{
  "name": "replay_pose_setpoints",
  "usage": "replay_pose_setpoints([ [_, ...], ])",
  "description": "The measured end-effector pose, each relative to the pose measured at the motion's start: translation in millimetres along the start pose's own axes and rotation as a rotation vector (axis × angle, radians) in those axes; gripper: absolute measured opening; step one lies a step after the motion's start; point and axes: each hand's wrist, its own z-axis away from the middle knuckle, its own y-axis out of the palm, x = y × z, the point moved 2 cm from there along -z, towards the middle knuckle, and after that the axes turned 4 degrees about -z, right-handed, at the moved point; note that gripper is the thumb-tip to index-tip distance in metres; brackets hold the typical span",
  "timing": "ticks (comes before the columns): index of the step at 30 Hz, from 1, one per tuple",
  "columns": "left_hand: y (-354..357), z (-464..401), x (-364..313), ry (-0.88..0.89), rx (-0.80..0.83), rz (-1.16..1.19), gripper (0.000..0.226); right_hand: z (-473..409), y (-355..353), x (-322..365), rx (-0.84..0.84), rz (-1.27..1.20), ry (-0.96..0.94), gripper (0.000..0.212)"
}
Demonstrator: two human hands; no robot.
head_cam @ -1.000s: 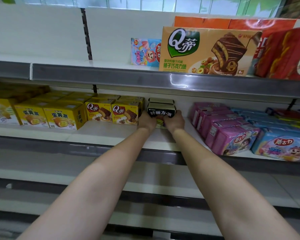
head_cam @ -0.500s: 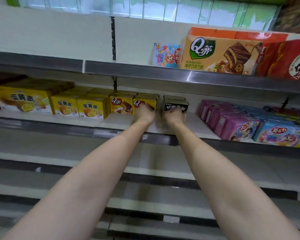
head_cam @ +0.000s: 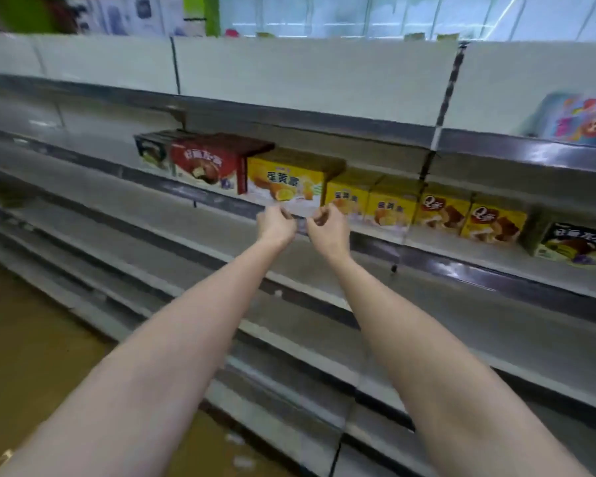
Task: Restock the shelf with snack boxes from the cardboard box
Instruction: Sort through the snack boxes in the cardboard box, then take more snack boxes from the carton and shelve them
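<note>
A black snack box (head_cam: 573, 243) stands on the middle shelf (head_cam: 461, 266) at the far right, beside two yellow chocolate-cake boxes (head_cam: 492, 222). My left hand (head_cam: 275, 223) and my right hand (head_cam: 327, 226) hang in front of the shelf edge, well left of the black box. Both hold nothing, and their fingers curl loosely. Behind them stand yellow egg-pie boxes (head_cam: 284, 182), and a red pie box (head_cam: 205, 165) sits further left. The cardboard box is out of view.
A colourful box (head_cam: 580, 120) sits on the upper shelf at the right. Bare grey shelves run below and to the left. A brown floor (head_cam: 31, 356) shows at the lower left. The picture is blurred by motion.
Both hands let go of the black box and pulled back from the shelf. The view swung left, so the black box now lies far to the right.
</note>
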Motion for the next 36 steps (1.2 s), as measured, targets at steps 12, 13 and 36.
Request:
replay_pose_setpoints([
  [12, -217, -4, 274, -0.332, -0.281, -0.303, 0.010, 105, 334, 62, 0.588, -0.022, -0.039, 0.006],
  [13, -234, -5, 293, -0.361, -0.304, -0.296, 0.012, 115, 364, 66, 0.639, -0.034, -0.042, 0.004],
  [36, -550, -120, 647, -0.890, -0.678, -0.399, 0.009, 210, 875, 185, 1.284, -0.160, -0.147, 0.008],
])
